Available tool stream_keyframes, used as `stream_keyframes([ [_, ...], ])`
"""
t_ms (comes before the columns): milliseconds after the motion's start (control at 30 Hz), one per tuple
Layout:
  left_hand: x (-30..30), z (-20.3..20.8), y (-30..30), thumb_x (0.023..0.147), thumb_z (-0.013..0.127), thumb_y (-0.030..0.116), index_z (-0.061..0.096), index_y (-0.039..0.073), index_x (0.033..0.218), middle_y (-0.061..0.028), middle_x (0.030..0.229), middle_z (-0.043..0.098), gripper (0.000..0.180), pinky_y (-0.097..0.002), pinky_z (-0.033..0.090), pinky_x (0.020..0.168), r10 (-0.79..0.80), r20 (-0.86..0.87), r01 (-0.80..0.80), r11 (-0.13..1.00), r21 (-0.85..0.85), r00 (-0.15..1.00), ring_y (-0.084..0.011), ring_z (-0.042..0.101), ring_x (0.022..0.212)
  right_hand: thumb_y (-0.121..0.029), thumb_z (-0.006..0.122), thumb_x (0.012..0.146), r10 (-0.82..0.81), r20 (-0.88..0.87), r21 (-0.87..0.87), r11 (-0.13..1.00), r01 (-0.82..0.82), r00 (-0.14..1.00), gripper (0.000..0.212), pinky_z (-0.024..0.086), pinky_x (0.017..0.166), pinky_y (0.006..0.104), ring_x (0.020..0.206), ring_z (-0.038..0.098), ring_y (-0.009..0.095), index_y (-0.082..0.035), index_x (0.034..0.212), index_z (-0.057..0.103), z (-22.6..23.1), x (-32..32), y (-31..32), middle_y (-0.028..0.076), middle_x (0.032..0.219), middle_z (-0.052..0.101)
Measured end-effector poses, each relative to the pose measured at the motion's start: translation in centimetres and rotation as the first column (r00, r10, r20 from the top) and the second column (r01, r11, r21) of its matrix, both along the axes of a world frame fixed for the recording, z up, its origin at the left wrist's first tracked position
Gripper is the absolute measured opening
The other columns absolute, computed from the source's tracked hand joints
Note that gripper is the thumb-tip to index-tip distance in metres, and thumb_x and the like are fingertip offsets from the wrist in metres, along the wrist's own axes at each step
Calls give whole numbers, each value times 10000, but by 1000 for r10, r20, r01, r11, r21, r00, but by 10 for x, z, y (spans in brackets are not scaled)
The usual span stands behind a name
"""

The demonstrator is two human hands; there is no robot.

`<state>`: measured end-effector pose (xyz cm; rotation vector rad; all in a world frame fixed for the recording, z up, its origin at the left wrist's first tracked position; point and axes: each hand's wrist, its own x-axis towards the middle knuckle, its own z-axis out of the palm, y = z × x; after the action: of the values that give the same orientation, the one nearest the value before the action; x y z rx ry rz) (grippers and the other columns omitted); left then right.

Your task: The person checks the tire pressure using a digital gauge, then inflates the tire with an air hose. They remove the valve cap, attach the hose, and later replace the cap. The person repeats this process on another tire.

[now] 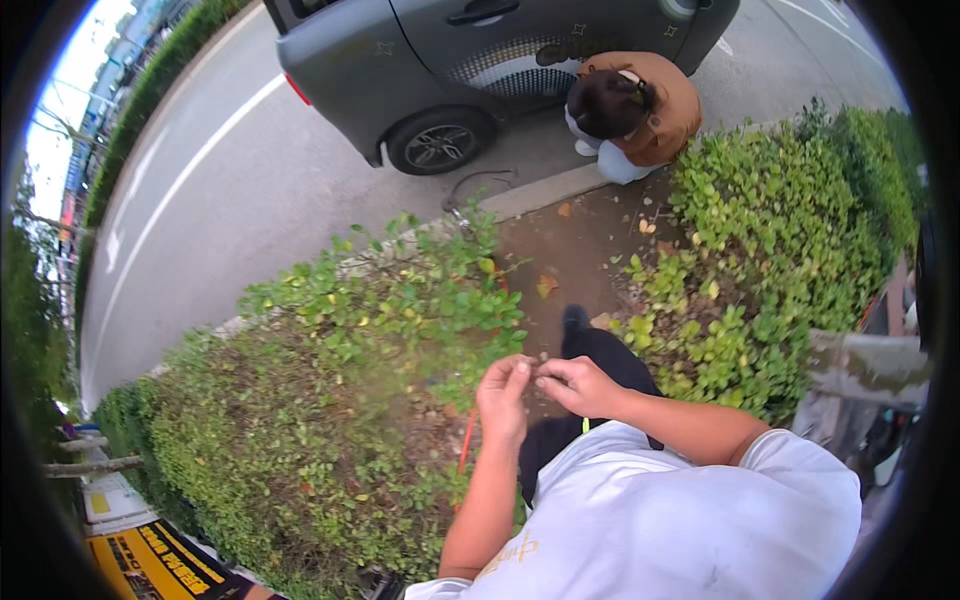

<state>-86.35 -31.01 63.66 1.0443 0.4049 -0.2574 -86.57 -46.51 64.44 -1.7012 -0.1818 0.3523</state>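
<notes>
In front of my body, at waist height, my left hand (503, 392) and my right hand (582, 387) meet at the fingertips. Thumb and fingers are pinched together on both. Something small and dark may sit between the fingertips, too small to name. Below the hands lie bare soil (545, 245) and the edge of a low hedge (330, 400). An orange cord (467, 440) runs down through the leaves beside my left forearm.
A second hedge (770, 220) stands to the right of the dirt path. Ahead, a person in a brown top (660, 105) crouches at the kerb (545, 193) by a grey car (400, 60). A thin dark cable or hose (470, 180) lies near the rear wheel (440, 142).
</notes>
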Motion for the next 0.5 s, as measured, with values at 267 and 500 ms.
stream_keyframes([
  [267, 170, -5, -17, 888, 638, 84, 614, 39, 920, -82, 932, 652, 61, -346, 494, 793, 239, -74, -244, 968, -64, 968, -180, 608, 873, -172, 579, 910, 203, -133, -22, 978, -207, 970, 182, 483, 585, 363, 615, 629, 291, 3, 926, 628, -1, 198, -21, 176, 710, 628],
  [500, 311, -36, -11, 885, 640, 88, 613, 62, 900, -72, 924, 655, 39, -363, 491, 814, 322, -151, -339, 936, -99, 934, -193, 613, 887, -151, 579, 911, 232, -190, -23, 970, -240, 954, 170, 473, 581, 328, 611, 606, 180, 12, 926, 627, -29, 341, -14, 120, 682, 624],
])
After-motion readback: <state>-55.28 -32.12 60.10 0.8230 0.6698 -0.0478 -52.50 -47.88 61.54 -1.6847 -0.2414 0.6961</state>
